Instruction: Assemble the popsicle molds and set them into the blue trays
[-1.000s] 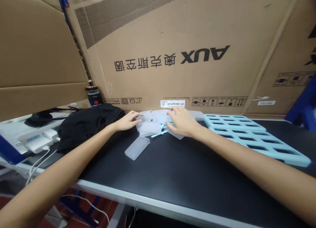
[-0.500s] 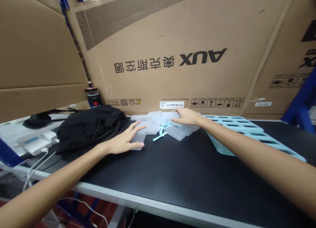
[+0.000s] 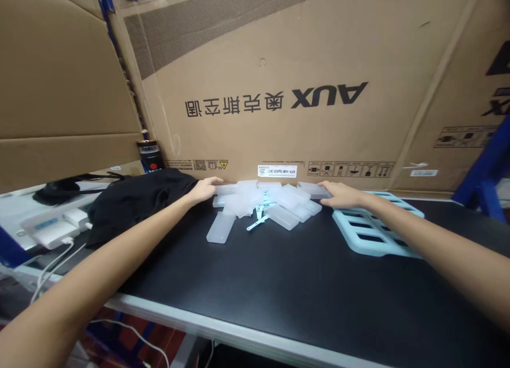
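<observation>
Frosted plastic boxes, flat and oblong, heaped between two bare hands (grip impossible to tell).

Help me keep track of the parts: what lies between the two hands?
In the head view, a heap of translucent cases and thin light-blue pieces lies between the left hand and the right hand.

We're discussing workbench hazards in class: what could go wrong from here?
The translucent cases overlap loosely, so pushing one may slide others. The thin blue strips lie among them and might get buried or snagged. The person's right forearm crosses over the blue rack and could nudge it.
</observation>
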